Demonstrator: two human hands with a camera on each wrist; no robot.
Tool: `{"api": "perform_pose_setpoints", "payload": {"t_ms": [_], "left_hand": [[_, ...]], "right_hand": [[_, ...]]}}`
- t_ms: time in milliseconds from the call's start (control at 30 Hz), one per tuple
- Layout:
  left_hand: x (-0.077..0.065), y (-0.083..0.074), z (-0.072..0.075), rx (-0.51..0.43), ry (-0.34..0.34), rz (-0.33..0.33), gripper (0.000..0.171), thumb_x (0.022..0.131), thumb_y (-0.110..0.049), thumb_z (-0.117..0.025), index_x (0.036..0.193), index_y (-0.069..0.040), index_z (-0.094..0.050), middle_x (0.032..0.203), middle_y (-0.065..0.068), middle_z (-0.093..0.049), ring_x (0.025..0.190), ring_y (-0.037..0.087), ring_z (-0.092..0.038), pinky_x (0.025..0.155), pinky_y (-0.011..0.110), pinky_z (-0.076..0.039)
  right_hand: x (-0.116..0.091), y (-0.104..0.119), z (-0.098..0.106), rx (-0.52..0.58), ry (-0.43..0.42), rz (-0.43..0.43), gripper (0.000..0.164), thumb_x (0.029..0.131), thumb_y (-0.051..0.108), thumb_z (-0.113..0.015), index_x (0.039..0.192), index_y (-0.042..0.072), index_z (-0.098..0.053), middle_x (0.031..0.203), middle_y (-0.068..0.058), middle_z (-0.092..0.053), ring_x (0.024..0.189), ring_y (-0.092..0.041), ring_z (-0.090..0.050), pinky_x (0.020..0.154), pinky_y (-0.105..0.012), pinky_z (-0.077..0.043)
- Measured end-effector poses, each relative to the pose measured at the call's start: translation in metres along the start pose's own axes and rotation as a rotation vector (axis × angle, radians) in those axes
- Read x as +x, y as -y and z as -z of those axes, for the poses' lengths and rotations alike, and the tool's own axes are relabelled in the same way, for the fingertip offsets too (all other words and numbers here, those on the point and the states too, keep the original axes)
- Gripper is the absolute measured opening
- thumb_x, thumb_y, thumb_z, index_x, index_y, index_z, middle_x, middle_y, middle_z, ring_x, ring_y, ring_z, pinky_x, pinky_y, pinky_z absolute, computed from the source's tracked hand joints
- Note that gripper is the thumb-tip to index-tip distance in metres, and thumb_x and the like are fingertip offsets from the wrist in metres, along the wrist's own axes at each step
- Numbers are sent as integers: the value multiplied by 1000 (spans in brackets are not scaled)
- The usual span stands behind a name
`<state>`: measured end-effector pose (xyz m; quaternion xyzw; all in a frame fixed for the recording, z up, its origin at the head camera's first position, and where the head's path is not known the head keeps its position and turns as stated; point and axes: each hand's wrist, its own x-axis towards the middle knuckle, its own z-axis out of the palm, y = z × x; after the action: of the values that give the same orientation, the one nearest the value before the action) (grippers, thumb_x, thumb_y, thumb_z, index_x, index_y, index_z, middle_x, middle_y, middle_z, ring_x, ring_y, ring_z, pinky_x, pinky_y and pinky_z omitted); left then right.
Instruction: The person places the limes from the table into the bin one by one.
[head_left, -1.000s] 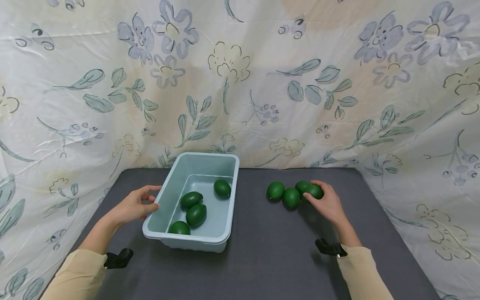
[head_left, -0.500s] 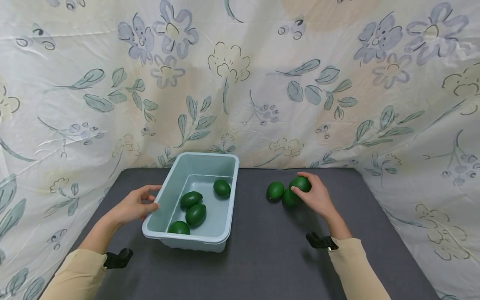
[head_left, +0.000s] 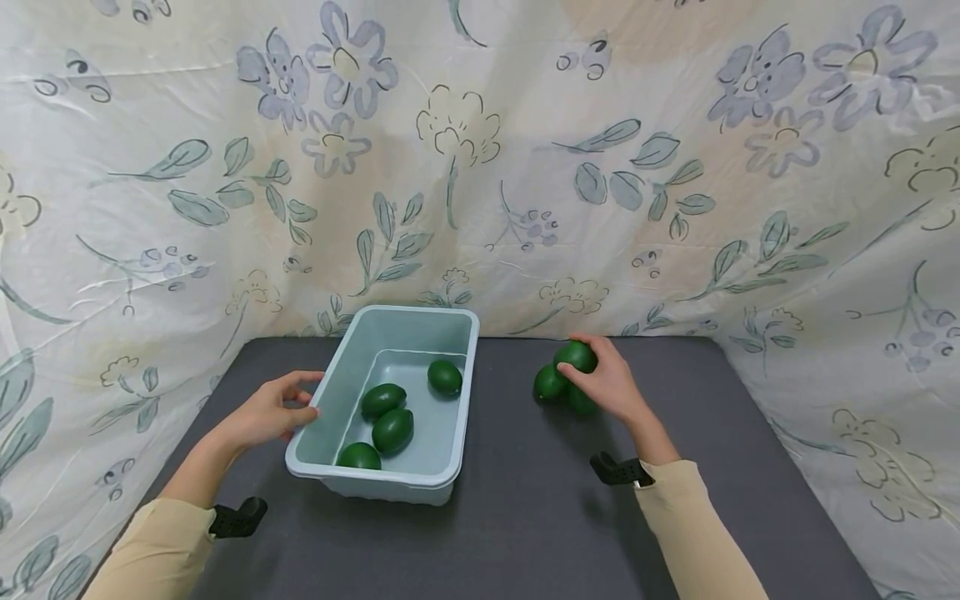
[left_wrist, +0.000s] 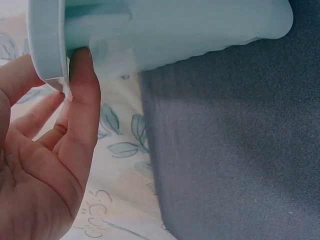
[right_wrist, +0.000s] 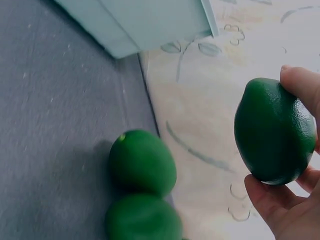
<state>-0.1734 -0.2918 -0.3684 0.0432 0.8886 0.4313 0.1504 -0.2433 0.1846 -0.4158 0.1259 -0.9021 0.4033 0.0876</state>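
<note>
In the head view my left hand (head_left: 262,410) holds the left rim of a pale green plastic tub (head_left: 450,454). The left wrist view has its fingers (left_wrist: 84,100) on either side of that rim. Several green limes lie inside, among them one lime (head_left: 445,378) near the right wall. To the right of the tub, my right hand (head_left: 609,385) grips a glossy lime (right_wrist: 272,132) between thumb and fingers, raised above the table. Below it, one lime (right_wrist: 142,162) and a second lime (right_wrist: 144,220) rest side by side on the table. My hand may hide another.
A dark grey cloth (head_left: 517,517) covers the table. Behind and at both sides hangs a floral curtain (head_left: 480,167), close to the table's back edge. The tub's walls stand well above the limes inside. Black straps (head_left: 618,469) sit on both wrists.
My right hand has lifted a lime from the right end of the group and carried it leftward over the others. My left hand and the tub have stayed put.
</note>
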Motion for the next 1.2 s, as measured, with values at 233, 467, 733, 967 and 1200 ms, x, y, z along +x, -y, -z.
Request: {"api": "perform_pose_setpoints", "payload": {"t_ms": [233, 467, 733, 967, 1200], "left_hand": [[1, 1, 1, 4, 4, 6, 65, 87, -14, -61, 141, -1, -27, 99, 16, -56, 79, 19, -61, 62, 36, -53], [1, -1, 0, -3, 4, 13, 65, 87, -12, -61, 142, -2, -26, 99, 16, -57, 79, 20, -60, 62, 36, -52], [-1, -3, 1, -21, 8, 3, 66, 87, -11, -61, 142, -1, -25, 100, 17, -57, 78, 20, -60, 61, 36, -52], [-2, -3, 1, -18, 4, 1, 66, 87, -11, -61, 142, 0, -25, 101, 18, -57, 79, 21, -60, 62, 36, -52], [-3, -3, -1, -28, 4, 4, 65, 88, -11, -60, 142, -1, -25, 101, 18, -57, 79, 21, -60, 62, 36, -52]], "right_hand": [[11, 15, -6, 30, 24, 24, 56, 85, 36, -64, 133, 14, -45, 134, -13, -42, 107, -31, -50, 81, -47, -45], [19, 26, -11, 62, 44, 46, 57, 84, 38, -64, 133, 16, -45, 135, -12, -41, 108, -30, -50, 81, -46, -46], [25, 40, -21, 84, 48, 79, 58, 85, 38, -64, 134, 15, -44, 134, -12, -41, 109, -29, -49, 81, -45, -45], [34, 56, -29, 99, 77, 109, 56, 86, 33, -64, 134, 12, -44, 134, -10, -43, 111, -27, -48, 83, -43, -45], [39, 70, -37, 111, 80, 127, 54, 84, 30, -66, 131, 11, -47, 131, -9, -46, 108, -26, -51, 82, -41, -47]]}}
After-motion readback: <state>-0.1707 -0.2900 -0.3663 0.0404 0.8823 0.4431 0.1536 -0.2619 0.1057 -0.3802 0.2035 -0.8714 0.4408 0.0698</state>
